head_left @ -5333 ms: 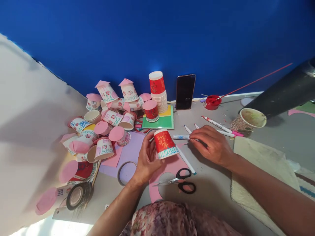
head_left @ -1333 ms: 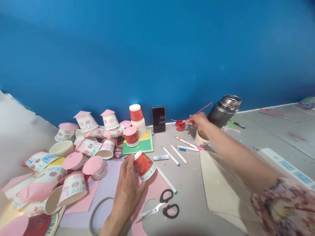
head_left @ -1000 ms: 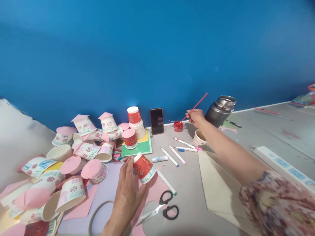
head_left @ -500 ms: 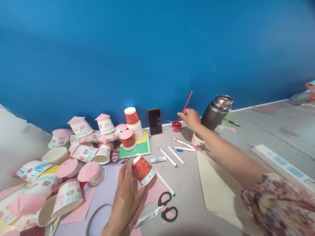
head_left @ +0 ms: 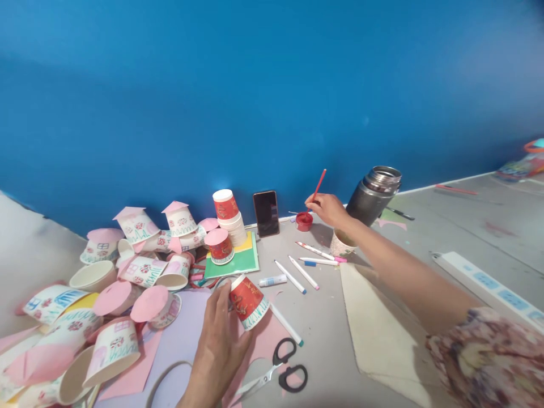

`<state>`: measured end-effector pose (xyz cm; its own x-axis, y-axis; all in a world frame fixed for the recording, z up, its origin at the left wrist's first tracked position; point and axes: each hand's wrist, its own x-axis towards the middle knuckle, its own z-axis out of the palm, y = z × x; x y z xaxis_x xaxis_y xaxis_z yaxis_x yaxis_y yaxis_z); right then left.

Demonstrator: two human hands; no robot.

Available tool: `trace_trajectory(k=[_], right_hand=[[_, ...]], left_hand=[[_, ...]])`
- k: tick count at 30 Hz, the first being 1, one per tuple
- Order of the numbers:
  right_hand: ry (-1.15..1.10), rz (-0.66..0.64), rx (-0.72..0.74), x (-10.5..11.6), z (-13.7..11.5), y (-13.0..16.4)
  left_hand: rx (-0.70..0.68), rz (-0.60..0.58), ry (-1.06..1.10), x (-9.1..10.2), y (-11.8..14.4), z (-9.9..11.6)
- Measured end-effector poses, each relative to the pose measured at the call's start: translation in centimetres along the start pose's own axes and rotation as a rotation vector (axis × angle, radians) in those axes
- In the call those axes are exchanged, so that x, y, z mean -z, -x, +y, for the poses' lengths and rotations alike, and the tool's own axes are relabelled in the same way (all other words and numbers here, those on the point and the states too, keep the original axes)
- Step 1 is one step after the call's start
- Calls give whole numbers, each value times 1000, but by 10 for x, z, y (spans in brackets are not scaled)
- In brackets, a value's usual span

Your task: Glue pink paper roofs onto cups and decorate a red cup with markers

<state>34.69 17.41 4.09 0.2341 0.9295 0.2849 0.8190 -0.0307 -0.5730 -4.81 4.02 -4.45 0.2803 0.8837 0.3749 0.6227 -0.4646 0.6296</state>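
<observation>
Tilted in my left hand (head_left: 223,340) is a red paper cup (head_left: 248,301) with gold patterns and teal zigzag strokes along its rim. My right hand (head_left: 328,208) pinches a thin red paintbrush (head_left: 319,184) by its shaft. The brush's lower end is at a small red paint pot (head_left: 304,221) near the wall; its tip is hidden there. Close below the right wrist stands a patterned paper cup (head_left: 341,243). Black-handled scissors (head_left: 276,365) lie to the right of my left hand, beside a teal-tipped marker (head_left: 287,325).
Many decorated paper cups (head_left: 113,351) with pink tops crowd the left. A cup stack (head_left: 233,226) stands on a green book (head_left: 238,263), beside a phone (head_left: 266,213). Several markers (head_left: 303,272) lie mid-table. A dark flask (head_left: 374,195) and power strip (head_left: 488,283) are right.
The red brush has sunk lower and slightly left, toward the paint pot, with my right hand. My left hand still holds the red cup in nearly the same place.
</observation>
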Motion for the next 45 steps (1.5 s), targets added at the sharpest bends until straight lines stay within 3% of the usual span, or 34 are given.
trace_trajectory(k=[9, 12, 15, 17, 19, 23, 32, 37, 41, 43, 45], right_hand=[[-316, 321, -73, 27, -14, 35], [-471, 351, -97, 28, -30, 51], [-665, 272, -119, 22, -54, 74], [-986, 113, -180, 17, -72, 93], [-1123, -21, -209, 13, -87, 111], [-1161, -108, -231, 5, -100, 138], [-1017, -203, -105, -7, -94, 163], [-1101, -177, 1, 2, -96, 164], [-1150, -82, 41, 10, -93, 167], [-1148, -61, 49, 11, -95, 168], [-1133, -81, 36, 10, -97, 170]], left_hand=[[29, -51, 41, 9, -3, 10], [106, -104, 76, 16, -3, 15], [150, -54, 102, 20, -2, 22], [151, -47, 131, 21, -3, 27], [162, -36, 172, 22, -4, 30], [123, 10, 109, 23, -5, 32], [63, 5, -52, 23, -2, 35], [75, 10, 252, 28, -4, 36], [128, -45, 562, 28, -5, 35], [129, -46, 597, 28, -4, 35], [113, -31, 500, 29, -3, 35]])
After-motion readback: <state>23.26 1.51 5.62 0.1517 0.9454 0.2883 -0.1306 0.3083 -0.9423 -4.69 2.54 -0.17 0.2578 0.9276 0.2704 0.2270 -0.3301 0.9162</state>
